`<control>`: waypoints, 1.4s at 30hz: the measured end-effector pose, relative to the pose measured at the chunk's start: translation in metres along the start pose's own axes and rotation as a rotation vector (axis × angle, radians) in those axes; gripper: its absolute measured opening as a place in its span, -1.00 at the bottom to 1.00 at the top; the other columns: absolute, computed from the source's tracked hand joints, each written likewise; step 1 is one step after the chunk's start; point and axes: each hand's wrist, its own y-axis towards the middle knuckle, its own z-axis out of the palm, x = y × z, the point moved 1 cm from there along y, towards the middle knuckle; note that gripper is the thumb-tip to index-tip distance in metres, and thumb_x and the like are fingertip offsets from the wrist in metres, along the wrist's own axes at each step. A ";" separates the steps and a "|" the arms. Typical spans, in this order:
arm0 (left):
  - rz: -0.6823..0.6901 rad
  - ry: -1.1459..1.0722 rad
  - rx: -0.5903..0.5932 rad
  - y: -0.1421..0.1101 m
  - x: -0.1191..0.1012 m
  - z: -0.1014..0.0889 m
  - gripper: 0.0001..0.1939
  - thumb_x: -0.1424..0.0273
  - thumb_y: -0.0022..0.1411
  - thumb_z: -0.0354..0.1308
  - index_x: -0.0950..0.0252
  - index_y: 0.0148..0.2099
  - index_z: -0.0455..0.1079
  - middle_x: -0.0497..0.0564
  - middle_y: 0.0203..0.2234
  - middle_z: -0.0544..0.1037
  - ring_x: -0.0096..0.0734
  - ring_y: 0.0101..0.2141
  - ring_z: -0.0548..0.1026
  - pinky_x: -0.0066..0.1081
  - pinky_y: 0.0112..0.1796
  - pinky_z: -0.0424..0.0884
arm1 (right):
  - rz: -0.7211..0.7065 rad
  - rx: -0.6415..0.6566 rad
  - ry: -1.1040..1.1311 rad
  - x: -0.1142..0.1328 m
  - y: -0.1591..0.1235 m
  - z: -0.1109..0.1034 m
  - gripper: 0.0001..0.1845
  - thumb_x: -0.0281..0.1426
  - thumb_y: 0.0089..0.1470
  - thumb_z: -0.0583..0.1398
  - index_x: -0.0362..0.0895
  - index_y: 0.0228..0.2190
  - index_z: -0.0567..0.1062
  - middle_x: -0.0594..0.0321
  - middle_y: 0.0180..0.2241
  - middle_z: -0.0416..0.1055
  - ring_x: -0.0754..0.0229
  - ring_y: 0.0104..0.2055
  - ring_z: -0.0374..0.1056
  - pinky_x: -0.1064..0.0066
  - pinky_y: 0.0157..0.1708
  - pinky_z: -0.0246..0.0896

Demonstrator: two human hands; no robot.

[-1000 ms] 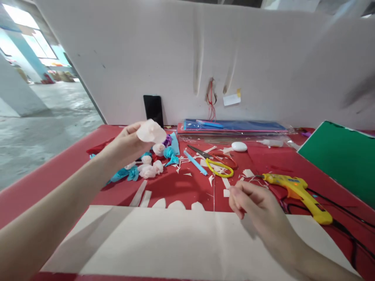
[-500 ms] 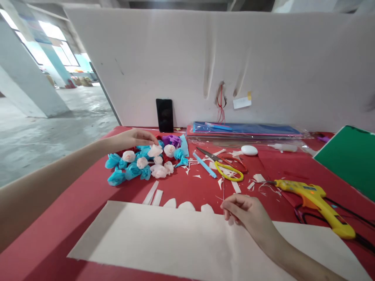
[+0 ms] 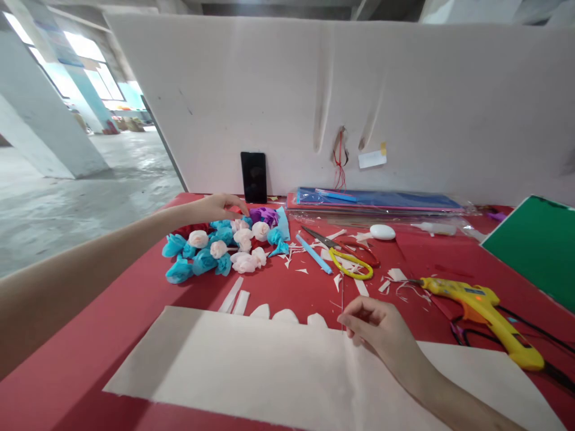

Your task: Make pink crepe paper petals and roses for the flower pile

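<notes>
My left hand (image 3: 222, 208) hovers over the back of a pile of crepe-paper flowers, its fingers loosely stretched out and holding nothing that I can see. In the pile lie pale pink roses (image 3: 243, 240), blue flowers (image 3: 204, 261) and purple ones (image 3: 264, 216). Between thumb and fingertips my right hand (image 3: 368, 320) pinches a thin wire stem (image 3: 342, 293), which stands nearly upright above the far edge of a cream paper sheet (image 3: 233, 365). Several white paper petals (image 3: 286, 316) and two paper strips (image 3: 241, 303) lie along that edge.
Yellow-handled scissors (image 3: 351, 263), a blue pen (image 3: 314, 254) and paper scraps lie mid-table. A yellow hot glue gun (image 3: 480, 305) with its cord sits at right, near a green board (image 3: 536, 251). Behind are a phone (image 3: 254, 178), wrapped sheets (image 3: 386, 199) and a white panel (image 3: 215, 102).
My left hand has let go of a pale pink rose, which now rests lower among the others, and has moved slightly right. My right hand stays nearly still with the wire stem.
</notes>
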 end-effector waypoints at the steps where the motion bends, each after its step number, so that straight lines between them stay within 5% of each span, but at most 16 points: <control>1: -0.007 0.020 0.028 0.001 -0.001 0.000 -0.78 0.32 0.27 0.11 0.36 -0.13 0.41 0.03 -0.21 0.51 -0.29 -0.24 0.49 -0.24 -0.22 0.45 | 0.003 0.000 0.002 0.000 0.000 0.000 -0.73 -0.24 -0.15 0.31 -0.14 -0.63 0.40 0.41 -0.68 0.25 0.40 -0.62 0.05 0.52 -0.63 -0.16; 6: -0.052 0.164 0.041 -0.012 -0.016 0.001 -0.70 0.21 0.26 0.03 0.30 -0.19 0.47 -0.04 -0.35 0.55 -0.28 -0.31 0.48 -0.39 -0.29 0.38 | 0.003 -0.005 0.005 -0.002 0.001 0.000 -0.69 -0.22 -0.17 0.32 -0.14 -0.63 0.37 0.44 -0.68 0.20 0.41 -0.62 0.00 0.51 -0.63 -0.18; 16: 0.032 0.461 0.185 -0.035 -0.040 0.013 -0.72 0.27 0.27 0.10 0.33 -0.06 0.37 0.07 -0.14 0.47 -0.23 -0.16 0.46 -0.11 -0.13 0.39 | -0.022 0.000 -0.009 -0.002 0.002 0.001 -0.72 -0.24 -0.14 0.31 -0.13 -0.62 0.37 0.44 -0.67 0.21 0.39 -0.61 0.03 0.50 -0.61 -0.12; 29: 0.004 0.183 0.170 -0.032 -0.029 -0.002 -0.73 0.27 0.28 0.09 0.35 -0.08 0.38 0.03 -0.17 0.48 -0.20 -0.18 0.47 -0.16 -0.16 0.42 | -0.038 0.013 -0.007 0.002 -0.001 -0.001 -0.73 -0.26 -0.14 0.31 -0.13 -0.62 0.37 0.42 -0.66 0.22 0.36 -0.59 0.06 0.48 -0.58 -0.06; 42: -0.027 0.111 0.234 -0.024 -0.024 0.009 -0.73 0.30 0.28 0.10 0.34 -0.04 0.36 0.06 -0.11 0.46 -0.21 -0.16 0.47 -0.15 -0.17 0.43 | -0.038 -0.002 -0.025 0.001 0.000 0.000 -0.72 -0.23 -0.14 0.30 -0.13 -0.64 0.37 0.42 -0.67 0.21 0.36 -0.61 0.07 0.49 -0.61 -0.07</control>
